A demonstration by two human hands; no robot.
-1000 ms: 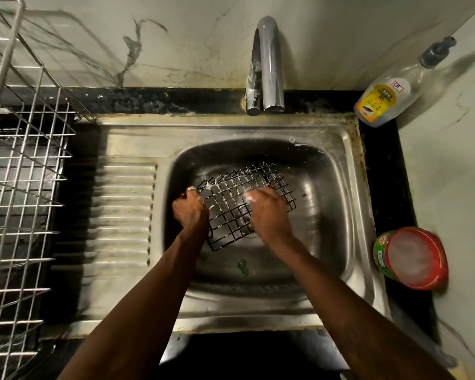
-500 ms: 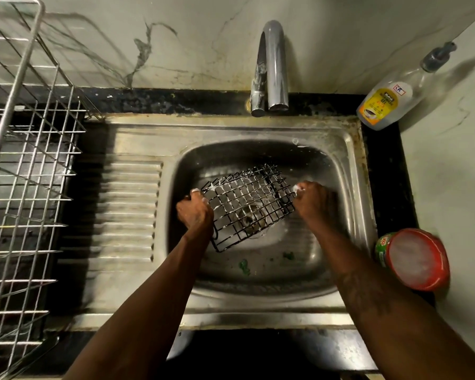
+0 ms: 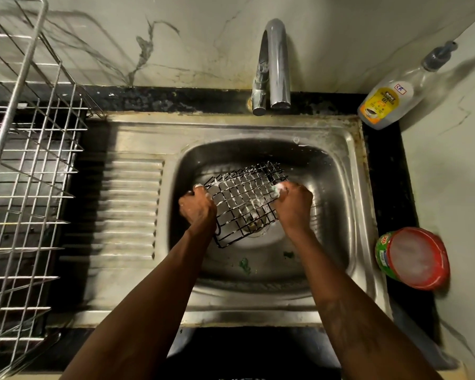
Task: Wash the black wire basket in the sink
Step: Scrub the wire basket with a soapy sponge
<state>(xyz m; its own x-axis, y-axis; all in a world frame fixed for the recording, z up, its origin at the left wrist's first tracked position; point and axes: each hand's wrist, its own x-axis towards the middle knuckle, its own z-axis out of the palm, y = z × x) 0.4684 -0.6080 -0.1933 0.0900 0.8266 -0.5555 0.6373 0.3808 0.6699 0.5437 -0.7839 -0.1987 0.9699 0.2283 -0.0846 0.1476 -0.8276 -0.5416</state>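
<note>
A: The right hand [image 3: 294,205] is back on the job! A second ago it was rubbing the middle of the mesh, then it swung out past the right-hand edge, and now it's tucked in against that edge again.

B: So the scrubbing has worked its way across to the rim. I'd say we're mid-wash, with the rinse yet to come. No water shows at the tap [image 3: 276,64] at the top centre.

A: How are the hands set?

B: The left hand [image 3: 199,208] has its fingers curled round the left edge of the black wire basket [image 3: 244,198], same as before, steadying it. The right is clenched round a foamy pad [image 3: 279,189] and presses it to the wire.

A: And the basket itself?

B: It's at the centre of the frame, inside the sink [image 3: 337,187], held tilted over the drain with its near corner low. It's a square black grid with a short upturned far wall. White suds cling along that far edge, the bars glisten wet, and the drain shows through the mesh.

A: Is it touching the bottom?

B: I can't tell from here.
</note>
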